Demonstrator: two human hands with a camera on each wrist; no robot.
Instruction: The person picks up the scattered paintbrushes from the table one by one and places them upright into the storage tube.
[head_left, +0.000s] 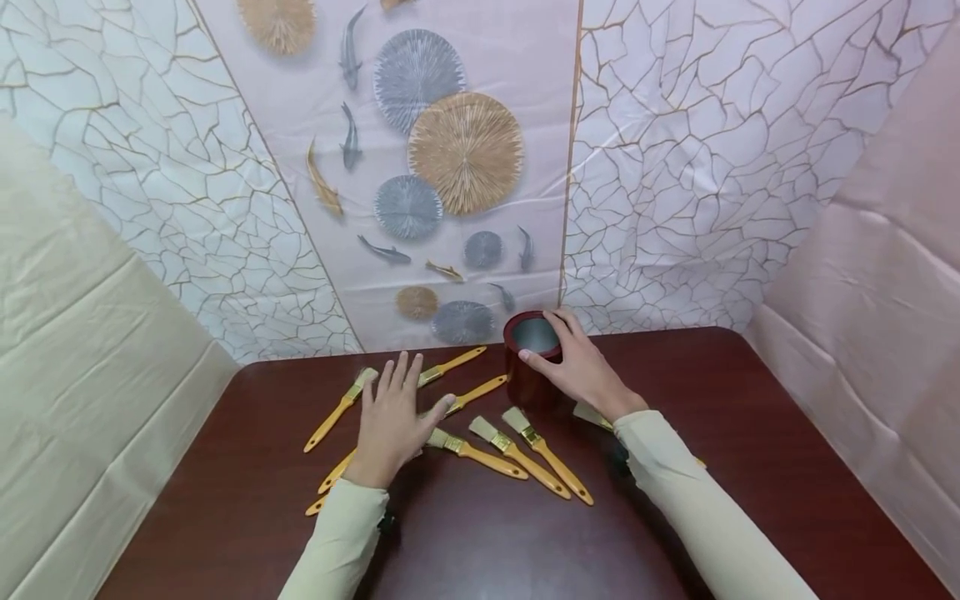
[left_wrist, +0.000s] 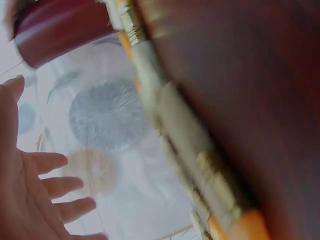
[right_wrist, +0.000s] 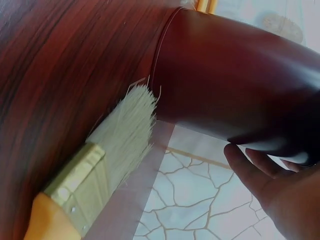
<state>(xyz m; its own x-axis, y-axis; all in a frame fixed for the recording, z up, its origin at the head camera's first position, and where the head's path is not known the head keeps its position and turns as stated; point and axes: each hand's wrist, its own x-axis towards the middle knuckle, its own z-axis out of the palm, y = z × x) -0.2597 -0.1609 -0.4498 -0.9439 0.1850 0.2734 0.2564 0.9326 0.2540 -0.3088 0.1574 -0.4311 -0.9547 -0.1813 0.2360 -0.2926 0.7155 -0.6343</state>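
A dark red cylindrical pot (head_left: 530,375) with an open top and pale inside stands upright near the table's back edge. My right hand (head_left: 581,367) holds it near the rim, thumb in front and fingers on the far right side. In the right wrist view the fingertips meet the side of the pot (right_wrist: 235,75). With fingers spread, my left hand (head_left: 393,421) hovers over several flat paintbrushes, holding nothing. One paintbrush (head_left: 341,412) lies left of it; another brush (head_left: 491,451) lies to its right. Blurred brushes (left_wrist: 185,140) cross the left wrist view.
Two brushes (head_left: 543,454) lie side by side in front of the pot. Partly under my right forearm is another brush (head_left: 592,415), its bristles (right_wrist: 125,130) toward the pot. A patterned wall covering (head_left: 660,167) rises behind the dark wooden table (head_left: 480,550).
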